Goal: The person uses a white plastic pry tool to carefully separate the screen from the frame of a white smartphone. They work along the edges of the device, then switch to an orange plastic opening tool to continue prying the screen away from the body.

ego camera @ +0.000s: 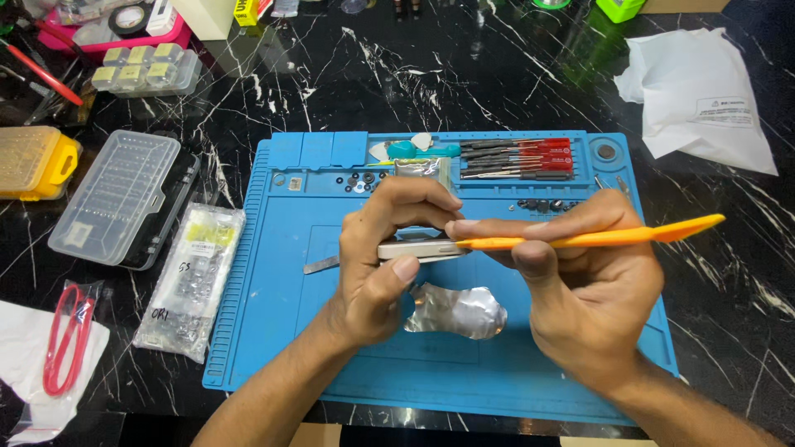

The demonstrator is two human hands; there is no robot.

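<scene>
- left hand (383, 269): grip closed on a slim silver phone (418, 248), held edge-on and level above the blue work mat (281, 331); thumb lies under the near edge, fingers curl over the top.
- right hand (580, 285): grip closed on an orange plastic pry tool (596, 238), pinched between thumb and forefinger; its left tip meets the right end of the phone, and its broad end points right, past the hand.
- crumpled silver foil bag (460, 310) lies on the mat just below both hands; a small grey metal strip (320, 265) lies on the mat beside the left hand.
- row of red-handled screwdrivers (517, 159) sits in the mat's top tray, small dark screws (542, 204) near it.
- black marble bench (464, 74) carries a clear plastic case (116, 197), a yellow bit box (33, 162), a clear parts bag (192, 277), a red cable (65, 335) and a white pouch (704, 99).
</scene>
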